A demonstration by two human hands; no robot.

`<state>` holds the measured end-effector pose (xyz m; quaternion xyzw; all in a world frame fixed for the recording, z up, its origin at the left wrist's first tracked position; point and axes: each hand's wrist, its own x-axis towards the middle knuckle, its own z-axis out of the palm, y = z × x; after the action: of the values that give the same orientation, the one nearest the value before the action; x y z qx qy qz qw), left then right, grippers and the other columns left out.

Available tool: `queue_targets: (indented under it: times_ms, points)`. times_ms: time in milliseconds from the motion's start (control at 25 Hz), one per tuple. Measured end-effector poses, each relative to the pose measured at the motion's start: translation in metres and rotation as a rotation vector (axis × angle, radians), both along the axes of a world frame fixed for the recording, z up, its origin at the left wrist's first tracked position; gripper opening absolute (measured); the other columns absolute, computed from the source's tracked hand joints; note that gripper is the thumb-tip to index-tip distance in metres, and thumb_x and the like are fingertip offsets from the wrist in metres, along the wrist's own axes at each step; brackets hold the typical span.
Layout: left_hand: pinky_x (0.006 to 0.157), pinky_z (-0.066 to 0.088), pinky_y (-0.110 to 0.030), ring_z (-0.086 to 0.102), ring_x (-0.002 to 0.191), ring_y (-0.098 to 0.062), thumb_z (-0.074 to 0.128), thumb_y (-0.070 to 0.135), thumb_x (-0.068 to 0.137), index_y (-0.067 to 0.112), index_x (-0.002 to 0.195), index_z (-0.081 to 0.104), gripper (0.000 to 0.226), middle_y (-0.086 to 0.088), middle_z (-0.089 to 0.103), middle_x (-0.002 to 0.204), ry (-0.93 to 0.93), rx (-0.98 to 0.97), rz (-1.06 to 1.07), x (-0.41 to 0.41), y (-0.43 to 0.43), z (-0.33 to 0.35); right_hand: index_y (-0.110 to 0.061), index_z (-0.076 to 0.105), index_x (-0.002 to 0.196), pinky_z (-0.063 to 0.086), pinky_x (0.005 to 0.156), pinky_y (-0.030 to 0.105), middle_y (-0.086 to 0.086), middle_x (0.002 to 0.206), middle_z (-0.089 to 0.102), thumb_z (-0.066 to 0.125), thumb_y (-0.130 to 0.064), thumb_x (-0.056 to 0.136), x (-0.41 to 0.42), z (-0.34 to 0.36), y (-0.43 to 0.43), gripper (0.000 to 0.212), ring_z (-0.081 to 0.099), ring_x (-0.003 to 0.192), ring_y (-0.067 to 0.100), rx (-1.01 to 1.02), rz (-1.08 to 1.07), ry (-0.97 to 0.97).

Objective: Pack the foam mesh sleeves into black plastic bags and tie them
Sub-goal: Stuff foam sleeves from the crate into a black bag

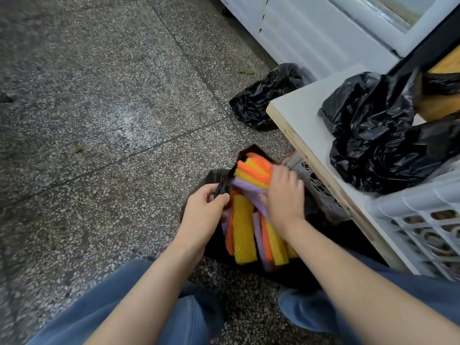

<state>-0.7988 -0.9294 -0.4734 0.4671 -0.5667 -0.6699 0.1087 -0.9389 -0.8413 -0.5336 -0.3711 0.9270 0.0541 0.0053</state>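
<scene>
An open black plastic bag stands on the floor between my knees. Inside it lie yellow, orange and purple foam mesh sleeves. My left hand pinches the bag's left rim. My right hand grips a bundle of orange, yellow and purple sleeves at the bag's mouth. The bag's bottom is hidden by the sleeves and my arms.
A filled black bag lies on the speckled floor by a white cabinet. More black bags sit on a white table at right. A white slatted crate stands on the table's near end, a grey crate beneath it.
</scene>
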Motion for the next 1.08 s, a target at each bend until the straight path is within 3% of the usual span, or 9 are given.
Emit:
queue_targets:
  times_ms: [80, 160, 280, 400, 520, 640, 760, 920, 1080]
  points:
    - [0.052, 0.041, -0.020, 0.046, 0.062, -0.015, 0.052, 0.004, 0.091, 0.018, 0.084, 0.063, 0.019, -0.010, 0.046, 0.075, 0.013, 0.030, 0.016, 0.001, -0.001, -0.001, -0.006, 0.030, 0.142, 0.035, 0.102, 0.036, 0.013, 0.140, 0.040, 0.064, -0.027, 0.085, 0.016, -0.022, 0.001, 0.069, 0.041, 0.127, 0.027, -0.007, 0.170, -0.216]
    - [0.060, 0.041, -0.024, 0.046, 0.066, -0.017, 0.053, 0.005, 0.091, 0.013, 0.097, 0.064, 0.015, -0.010, 0.048, 0.082, 0.004, 0.053, 0.025, 0.002, -0.002, -0.005, -0.011, 0.003, 0.150, 0.014, 0.116, 0.033, 0.009, 0.158, 0.007, 0.042, -0.014, 0.097, 0.024, -0.032, 0.006, 0.067, 0.014, 0.144, 0.023, 0.146, 0.242, -0.450]
    - [0.067, 0.044, -0.025, 0.050, 0.065, -0.014, 0.054, 0.006, 0.091, 0.017, 0.116, 0.057, 0.028, -0.006, 0.054, 0.092, -0.038, 0.021, 0.009, 0.003, -0.004, -0.010, -0.009, -0.007, 0.149, 0.010, 0.116, 0.031, 0.007, 0.158, 0.006, 0.042, -0.010, 0.096, 0.018, -0.023, 0.014, 0.072, 0.010, 0.145, 0.020, 0.141, 0.254, -0.444]
    - [0.068, 0.044, -0.027, 0.050, 0.063, -0.013, 0.054, 0.002, 0.090, 0.008, 0.120, 0.057, 0.031, -0.006, 0.057, 0.091, -0.036, -0.044, -0.003, 0.000, -0.005, -0.010, -0.012, 0.000, 0.150, 0.011, 0.116, 0.039, 0.002, 0.157, 0.011, 0.043, -0.026, 0.099, 0.010, -0.007, 0.026, 0.068, 0.008, 0.145, 0.018, 0.129, 0.323, -0.343]
    - [0.069, 0.048, -0.032, 0.056, 0.065, -0.019, 0.061, 0.009, 0.081, 0.011, 0.105, 0.061, 0.024, -0.003, 0.058, 0.078, -0.057, -0.129, -0.048, -0.001, -0.004, -0.007, -0.014, 0.014, 0.148, 0.013, 0.115, 0.041, 0.002, 0.157, 0.012, 0.037, -0.032, 0.100, 0.009, 0.015, 0.044, 0.056, 0.012, 0.144, 0.019, 0.128, 0.383, -0.244]
    - [0.090, 0.046, -0.038, 0.062, 0.097, -0.030, 0.063, 0.013, 0.078, 0.010, 0.112, 0.058, 0.034, -0.012, 0.065, 0.099, -0.187, -0.352, -0.183, -0.001, 0.001, -0.005, -0.014, 0.031, 0.142, 0.019, 0.112, 0.034, 0.003, 0.149, 0.031, 0.041, -0.030, 0.099, 0.007, 0.045, 0.071, 0.047, 0.026, 0.139, 0.019, 0.010, 0.423, -0.234]
    - [0.091, 0.039, -0.034, 0.055, 0.111, -0.031, 0.057, 0.005, 0.086, 0.003, 0.120, 0.054, 0.034, -0.017, 0.060, 0.116, -0.290, -0.630, -0.308, 0.003, 0.011, -0.007, -0.016, 0.049, 0.128, 0.036, 0.098, 0.033, 0.001, 0.127, 0.052, 0.048, -0.030, 0.096, 0.003, 0.079, 0.105, 0.035, 0.048, 0.120, 0.021, -0.074, 0.464, -0.191]
    - [0.074, 0.049, -0.047, 0.058, 0.087, -0.040, 0.055, 0.012, 0.081, 0.003, 0.100, 0.061, 0.022, -0.019, 0.057, 0.092, -0.426, -1.084, -0.481, 0.009, 0.033, 0.004, -0.018, 0.063, 0.104, 0.052, 0.072, 0.029, -0.004, 0.096, 0.061, 0.066, -0.026, 0.086, 0.001, 0.128, 0.162, 0.020, 0.062, 0.088, 0.017, -0.211, 0.481, -0.078]
    - [0.058, 0.049, -0.041, 0.057, 0.071, -0.035, 0.037, 0.029, 0.075, 0.009, 0.089, 0.063, 0.036, -0.010, 0.056, 0.080, -0.337, -1.359, -0.622, -0.009, 0.074, 0.045, -0.017, 0.059, 0.105, 0.040, 0.082, 0.023, -0.004, 0.097, 0.059, 0.043, -0.028, 0.093, -0.008, 0.190, 0.224, 0.023, 0.051, 0.092, 0.010, -0.366, 0.480, 0.034]
